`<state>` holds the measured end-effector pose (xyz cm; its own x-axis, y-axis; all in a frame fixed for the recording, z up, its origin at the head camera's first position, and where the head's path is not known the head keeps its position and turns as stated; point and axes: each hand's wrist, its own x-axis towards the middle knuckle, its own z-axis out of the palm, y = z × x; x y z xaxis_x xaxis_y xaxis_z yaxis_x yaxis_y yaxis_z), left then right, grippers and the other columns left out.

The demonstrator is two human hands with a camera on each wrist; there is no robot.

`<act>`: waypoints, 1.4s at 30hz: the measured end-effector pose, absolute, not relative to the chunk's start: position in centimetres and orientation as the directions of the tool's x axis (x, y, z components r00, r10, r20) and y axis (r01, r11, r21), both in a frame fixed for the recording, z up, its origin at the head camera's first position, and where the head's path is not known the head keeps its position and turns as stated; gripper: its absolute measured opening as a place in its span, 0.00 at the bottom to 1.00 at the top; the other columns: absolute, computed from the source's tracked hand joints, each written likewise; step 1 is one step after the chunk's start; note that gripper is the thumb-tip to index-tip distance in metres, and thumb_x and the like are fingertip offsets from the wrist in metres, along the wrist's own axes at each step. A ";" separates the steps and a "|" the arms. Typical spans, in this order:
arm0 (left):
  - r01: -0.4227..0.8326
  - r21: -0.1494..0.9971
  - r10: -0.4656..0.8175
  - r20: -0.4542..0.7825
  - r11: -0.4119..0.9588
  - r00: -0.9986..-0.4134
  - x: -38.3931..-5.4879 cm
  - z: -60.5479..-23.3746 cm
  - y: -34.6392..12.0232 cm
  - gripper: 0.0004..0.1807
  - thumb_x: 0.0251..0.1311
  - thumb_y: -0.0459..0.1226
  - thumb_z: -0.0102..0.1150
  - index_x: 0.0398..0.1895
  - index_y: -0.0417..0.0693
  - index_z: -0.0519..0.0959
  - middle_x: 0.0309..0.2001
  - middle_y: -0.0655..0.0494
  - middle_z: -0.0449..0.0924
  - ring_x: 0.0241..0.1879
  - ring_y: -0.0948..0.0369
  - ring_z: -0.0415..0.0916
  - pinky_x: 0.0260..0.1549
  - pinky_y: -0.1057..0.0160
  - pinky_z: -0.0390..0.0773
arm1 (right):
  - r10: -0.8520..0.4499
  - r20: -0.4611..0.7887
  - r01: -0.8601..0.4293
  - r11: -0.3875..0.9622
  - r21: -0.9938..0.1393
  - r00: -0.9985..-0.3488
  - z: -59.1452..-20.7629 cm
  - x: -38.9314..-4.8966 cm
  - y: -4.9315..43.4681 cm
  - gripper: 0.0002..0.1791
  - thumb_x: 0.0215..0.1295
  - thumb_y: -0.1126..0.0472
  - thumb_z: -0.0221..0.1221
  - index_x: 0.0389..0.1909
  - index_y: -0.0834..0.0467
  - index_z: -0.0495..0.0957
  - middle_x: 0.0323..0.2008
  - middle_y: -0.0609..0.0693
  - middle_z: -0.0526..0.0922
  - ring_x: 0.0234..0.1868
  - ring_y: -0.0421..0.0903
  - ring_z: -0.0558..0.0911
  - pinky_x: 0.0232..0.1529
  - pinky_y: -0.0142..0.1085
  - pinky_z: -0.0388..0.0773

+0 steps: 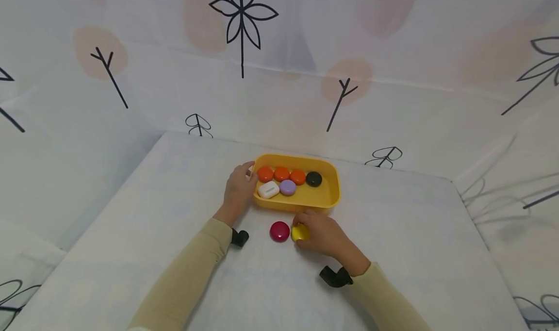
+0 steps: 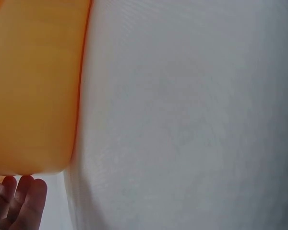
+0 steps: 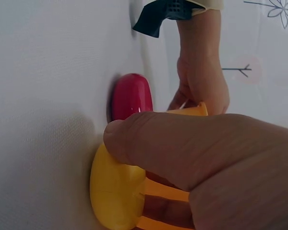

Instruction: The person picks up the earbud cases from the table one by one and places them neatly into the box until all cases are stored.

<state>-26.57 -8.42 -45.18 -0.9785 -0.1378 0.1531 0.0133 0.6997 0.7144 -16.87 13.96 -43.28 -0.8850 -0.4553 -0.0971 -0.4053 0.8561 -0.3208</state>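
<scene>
A yellow tray (image 1: pixel 330 190) stands toward the back of the table. My left hand (image 1: pixel 238 188) grips its left end; in the left wrist view, several fingers (image 2: pixel 32 203) touch the outer end wall. In front of the tray, my right hand (image 1: pixel 325 234) pinches a glossy yellow disc (image 3: pixel 113 191) between thumb and fingers, low over the tabletop. Just left of the yellow disc lies a domed crimson disc (image 1: pixel 279 231). Inside the tray are three orange discs (image 1: pixel 281 174), a black disc (image 1: pixel 314 178), a lilac disc (image 1: pixel 287 187) and a white rounded piece (image 1: pixel 268 190).
The table has a pale cloth (image 1: pixel 183 185) over it. A white curtain (image 1: pixel 279 103) with printed flowers and twigs hangs behind and at the sides. Each wrist wears a dark camera mount (image 1: pixel 336 276).
</scene>
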 end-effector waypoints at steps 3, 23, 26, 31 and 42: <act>0.014 0.713 -0.139 0.156 0.701 -0.978 -26.5 -45.2 -8.4 0.23 0.56 0.45 0.45 0.57 0.57 0.67 0.37 0.56 0.71 0.30 0.60 0.67 0.25 0.67 0.69 | -0.461 -0.089 -0.411 0.851 -0.326 -0.883 -43.3 -16.8 13.9 0.22 0.37 0.49 0.68 0.37 0.44 0.74 0.35 0.39 0.73 0.35 0.39 0.69 0.38 0.33 0.71; 0.028 0.718 -0.142 0.175 0.695 -0.974 -26.5 -45.2 -8.5 0.23 0.56 0.45 0.45 0.56 0.56 0.67 0.38 0.57 0.71 0.30 0.60 0.67 0.26 0.67 0.70 | -0.493 0.109 -0.493 0.775 -0.396 -0.863 -42.1 -17.4 14.1 0.17 0.44 0.49 0.62 0.38 0.46 0.75 0.34 0.41 0.76 0.35 0.41 0.74 0.36 0.32 0.71; 0.014 0.719 -0.147 0.161 0.695 -0.976 -26.5 -45.2 -8.4 0.23 0.56 0.45 0.45 0.56 0.56 0.67 0.37 0.57 0.71 0.31 0.60 0.67 0.26 0.66 0.70 | -0.487 0.153 -0.502 0.753 -0.426 -0.860 -41.8 -17.4 14.0 0.17 0.44 0.51 0.63 0.37 0.47 0.75 0.34 0.41 0.77 0.36 0.42 0.75 0.37 0.33 0.72; 0.000 0.718 -0.150 0.146 0.696 -0.978 -26.3 -45.3 -8.3 0.23 0.56 0.45 0.45 0.56 0.56 0.67 0.38 0.56 0.71 0.31 0.60 0.67 0.26 0.66 0.70 | -0.484 0.219 -0.529 0.724 -0.444 -0.847 -41.4 -17.6 13.6 0.15 0.43 0.54 0.64 0.35 0.47 0.75 0.34 0.42 0.77 0.36 0.42 0.75 0.37 0.33 0.73; 0.020 0.721 -0.138 0.160 0.692 -0.977 -26.6 -45.4 -8.5 0.23 0.55 0.46 0.44 0.56 0.58 0.67 0.37 0.57 0.71 0.30 0.60 0.67 0.25 0.67 0.70 | -0.436 0.268 -0.509 0.675 -0.535 -0.859 -41.0 -19.6 12.5 0.16 0.46 0.55 0.63 0.38 0.51 0.75 0.37 0.42 0.77 0.40 0.42 0.74 0.41 0.38 0.75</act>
